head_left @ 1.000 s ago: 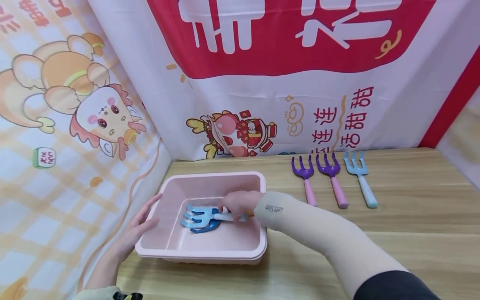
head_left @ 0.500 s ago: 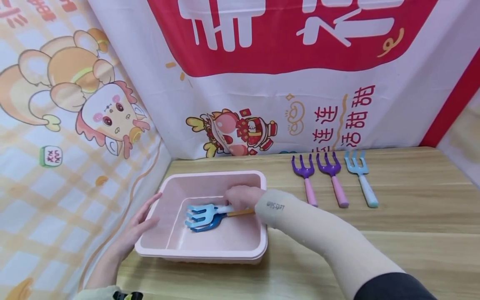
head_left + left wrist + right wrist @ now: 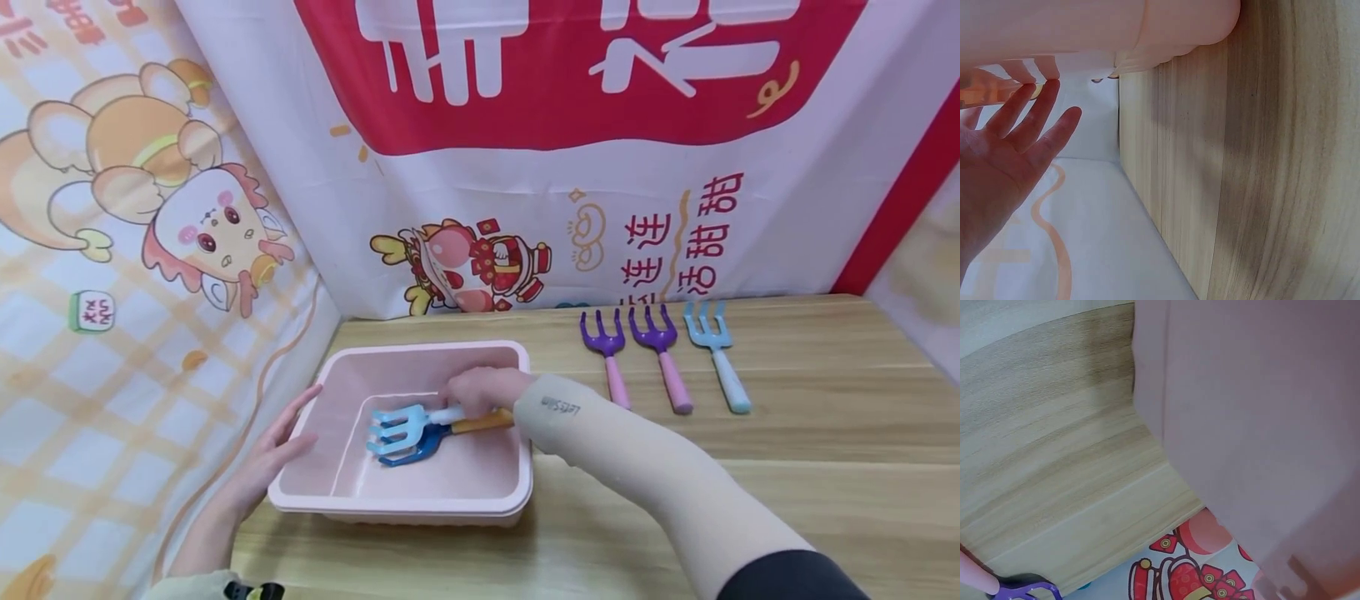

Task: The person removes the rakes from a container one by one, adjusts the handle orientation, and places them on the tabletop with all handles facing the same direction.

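Note:
A pink plastic tub (image 3: 397, 505) stands on the table. My right hand (image 3: 480, 392) reaches inside it and grips the whitish handle of a light-blue garden hand fork (image 3: 405, 427). Under that one lies a dark-blue hand fork (image 3: 427, 446), its wooden handle (image 3: 483, 422) pointing right. At the tub's left side, my left hand (image 3: 281, 450) touches the rim with fingers extended. The left wrist view shows the left hand's fingertips (image 3: 1054, 87) against the outer wall. The right hand is hidden in the right wrist view, where the tub wall (image 3: 1241, 412) fills much of the picture.
Right of the tub, two purple hand forks with pink handles (image 3: 616, 382) (image 3: 675, 382) and another light-blue hand fork (image 3: 729, 375) lie in a row on the wooden table (image 3: 675, 475). Printed cloth (image 3: 480, 208) hangs behind and on the left.
The light-blue fork's handle has shifted up and away from the dark-blue fork's handle, uncovering the wooden handle. The right hand moved slightly with it. The left hand stays at the rim.

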`<state>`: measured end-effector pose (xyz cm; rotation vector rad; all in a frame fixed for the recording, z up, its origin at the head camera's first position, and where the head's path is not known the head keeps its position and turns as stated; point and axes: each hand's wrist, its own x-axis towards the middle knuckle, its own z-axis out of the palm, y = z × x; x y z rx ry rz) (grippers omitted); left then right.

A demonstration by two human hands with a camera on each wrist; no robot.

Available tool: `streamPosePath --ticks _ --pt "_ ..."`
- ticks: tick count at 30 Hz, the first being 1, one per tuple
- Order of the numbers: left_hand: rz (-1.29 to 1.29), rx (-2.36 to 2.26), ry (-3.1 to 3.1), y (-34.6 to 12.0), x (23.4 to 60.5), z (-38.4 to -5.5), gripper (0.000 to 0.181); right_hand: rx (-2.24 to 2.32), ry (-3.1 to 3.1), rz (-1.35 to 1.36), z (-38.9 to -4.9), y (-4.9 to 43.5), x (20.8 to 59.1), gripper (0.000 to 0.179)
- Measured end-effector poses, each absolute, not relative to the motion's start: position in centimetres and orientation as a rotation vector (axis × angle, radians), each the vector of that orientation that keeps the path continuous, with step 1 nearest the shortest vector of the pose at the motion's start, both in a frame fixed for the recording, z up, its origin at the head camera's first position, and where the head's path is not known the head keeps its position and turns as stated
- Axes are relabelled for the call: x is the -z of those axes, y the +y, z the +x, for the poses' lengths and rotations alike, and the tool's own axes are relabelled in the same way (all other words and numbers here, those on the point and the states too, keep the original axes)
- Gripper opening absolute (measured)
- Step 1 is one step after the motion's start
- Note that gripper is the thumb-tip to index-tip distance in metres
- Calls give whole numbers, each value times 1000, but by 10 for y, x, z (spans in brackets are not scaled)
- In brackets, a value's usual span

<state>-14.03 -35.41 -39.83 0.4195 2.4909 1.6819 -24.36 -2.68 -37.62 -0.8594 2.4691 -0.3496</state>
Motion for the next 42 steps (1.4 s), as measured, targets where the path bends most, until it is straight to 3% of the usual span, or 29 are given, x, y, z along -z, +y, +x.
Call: streamPosePath --ticks 18,27,42 --pt "292 -1720 2392 -358 399 -133 64 291 2446 -1181 -245 -15 341 43" --pt "314 -1729 2388 -356 399 -138 64 430 2439 -1165 -239 16 304 64" --pt "363 -1754 2396 -355 398 -136 65 466 2580 -1151 -229 90 263 49"
